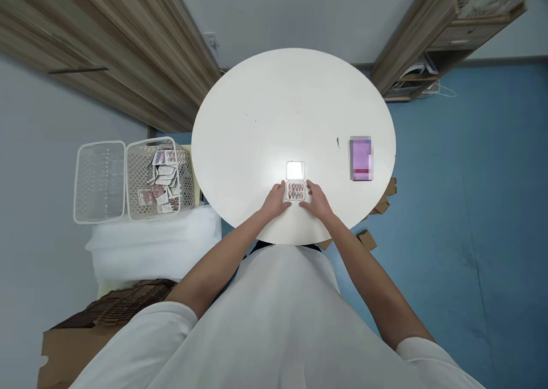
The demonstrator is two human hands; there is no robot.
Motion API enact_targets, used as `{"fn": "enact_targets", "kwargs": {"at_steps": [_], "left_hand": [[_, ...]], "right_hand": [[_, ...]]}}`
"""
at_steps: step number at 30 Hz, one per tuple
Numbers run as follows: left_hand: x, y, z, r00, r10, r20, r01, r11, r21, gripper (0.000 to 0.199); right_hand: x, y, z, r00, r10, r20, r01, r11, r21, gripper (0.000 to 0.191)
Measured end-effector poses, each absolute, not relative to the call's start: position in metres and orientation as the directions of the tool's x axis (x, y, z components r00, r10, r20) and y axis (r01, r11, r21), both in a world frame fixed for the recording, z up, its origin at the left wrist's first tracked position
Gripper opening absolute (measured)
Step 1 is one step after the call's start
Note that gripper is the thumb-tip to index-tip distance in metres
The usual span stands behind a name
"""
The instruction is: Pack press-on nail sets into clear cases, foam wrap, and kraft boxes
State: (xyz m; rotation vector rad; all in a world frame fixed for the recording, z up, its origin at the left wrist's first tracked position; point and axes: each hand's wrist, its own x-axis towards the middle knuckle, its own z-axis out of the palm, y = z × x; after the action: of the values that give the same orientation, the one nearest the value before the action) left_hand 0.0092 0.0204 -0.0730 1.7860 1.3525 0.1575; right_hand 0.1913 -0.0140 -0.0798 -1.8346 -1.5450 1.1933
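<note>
A small clear plastic case [295, 191] lies on the white round table [291, 97], its lid [295, 170] swung back away from me. Inside the case sit several reddish-brown, glittery press-on nails in two rows. My left hand [274, 202] rests at the left side of the case, fingertips at its edge and thumb near the lower left corner. On the other side, my right hand [318, 201] has its fingers apart, close to the right edge, with the thumb by the lower right corner. Neither hand is wrapped round the case.
A purple box [361, 158], blurred, lies at the table's right. To the left stands a white basket [186, 177] holding several nail packets, beside an empty clear bin [100, 180]. Cardboard [68, 352] is at lower left, and a wooden cabinet [128, 35] behind.
</note>
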Motion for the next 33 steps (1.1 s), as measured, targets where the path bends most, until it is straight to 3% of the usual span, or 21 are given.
{"fn": "enact_targets", "kwargs": {"at_steps": [4, 7, 13, 18, 23, 28, 33], "left_hand": [[0.009, 0.015, -0.075, 0.299, 0.854, -0.425, 0.649, 0.145, 0.747, 0.040], [0.004, 0.012, -0.074, 0.252, 0.852, -0.459, 0.523, 0.279, 0.805, 0.018], [-0.023, 0.004, -0.060, 0.171, 0.839, -0.517, 0.112, 0.505, 0.856, 0.029], [-0.046, 0.002, -0.037, 0.270, 0.801, -0.534, -0.108, 0.576, 0.810, 0.036], [-0.061, 0.005, -0.014, 0.408, 0.764, -0.501, -0.221, 0.615, 0.757, 0.042], [-0.064, 0.004, 0.002, 0.497, 0.724, -0.479, -0.245, 0.646, 0.723, 0.039], [-0.063, 0.001, 0.010, 0.544, 0.699, -0.464, -0.275, 0.671, 0.688, 0.039]], "right_hand": [[0.180, -0.021, -0.075, 0.125, 0.875, -0.469, 0.295, -0.484, -0.824, 0.072], [0.170, -0.025, -0.067, 0.153, 0.837, -0.525, 0.186, -0.546, -0.817, 0.065], [0.147, -0.034, -0.040, 0.110, 0.863, -0.494, 0.031, -0.500, -0.866, 0.060], [0.132, -0.039, -0.017, 0.104, 0.904, -0.414, -0.045, -0.412, -0.910, 0.053], [0.129, -0.033, 0.002, 0.130, 0.905, -0.406, -0.172, -0.383, -0.908, 0.043], [0.129, -0.023, 0.021, -0.017, 0.873, -0.488, -0.287, -0.472, -0.834, 0.036], [0.128, -0.023, 0.031, -0.010, 0.880, -0.474, -0.388, -0.440, -0.810, 0.037]]}}
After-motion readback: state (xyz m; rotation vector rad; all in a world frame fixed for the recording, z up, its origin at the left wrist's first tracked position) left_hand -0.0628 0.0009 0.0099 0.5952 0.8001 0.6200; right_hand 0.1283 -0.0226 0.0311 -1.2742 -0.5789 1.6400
